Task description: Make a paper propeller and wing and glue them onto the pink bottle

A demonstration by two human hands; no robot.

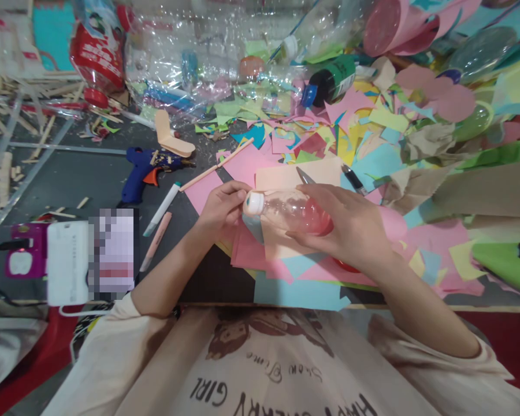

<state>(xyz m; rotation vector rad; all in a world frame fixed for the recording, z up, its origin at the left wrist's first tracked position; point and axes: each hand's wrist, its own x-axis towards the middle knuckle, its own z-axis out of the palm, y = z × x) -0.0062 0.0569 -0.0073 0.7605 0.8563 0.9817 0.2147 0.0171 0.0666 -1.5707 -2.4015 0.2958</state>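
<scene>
A small clear plastic bottle with a white cap lies sideways over a pile of pink, blue and beige paper sheets. My right hand is wrapped round the bottle's body. My left hand has its fingers closed at the capped neck. Behind the bottle the tips of scissors point up from under my right hand.
A blue glue gun lies at the left, with two pens beside it. A white box and a purple device sit at the near left. Coloured paper scraps, empty bottles and wooden sticks crowd the back.
</scene>
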